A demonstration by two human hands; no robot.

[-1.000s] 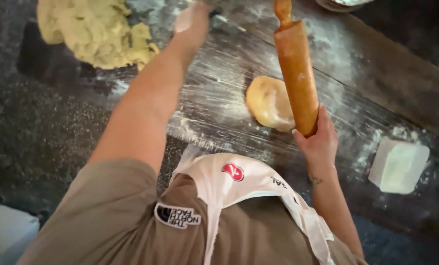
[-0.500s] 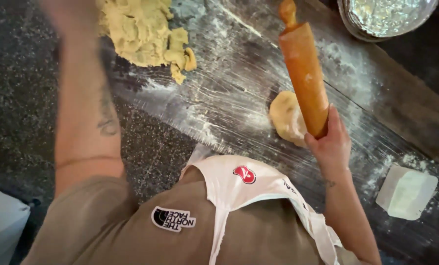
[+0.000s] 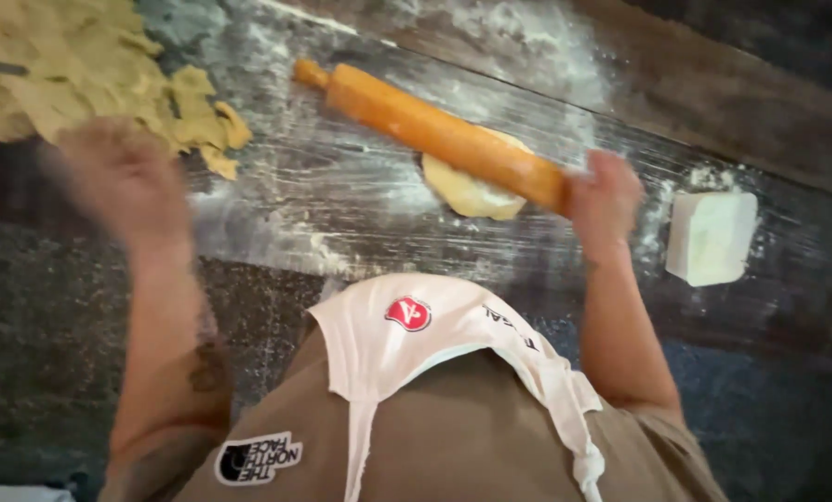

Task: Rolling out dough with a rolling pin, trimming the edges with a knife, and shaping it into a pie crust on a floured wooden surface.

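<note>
Rolling pin (image 3: 434, 133): smooth orange-brown wood, faint sheen. Dough disc (image 3: 470, 192): pale yellow, soft, matt. Dough heap (image 3: 81, 74): rough, crumbly, matt yellow. Surface (image 3: 341, 204): dark grained wood, showing through streaky white flour dusting. White block (image 3: 711, 236): matt, floury. Apron (image 3: 416, 344): white cloth, matt, creasing. Shirt (image 3: 453, 437): tan cloth, matt.

The right hand (image 3: 604, 197) reaches forward on a nearly straight arm, fingers closed in a fist around a handle. The left hand (image 3: 123, 181) is raised ahead of the body, blurred, forearm upright with a small tattoo near the elbow; its fingers cannot be made out.
</note>
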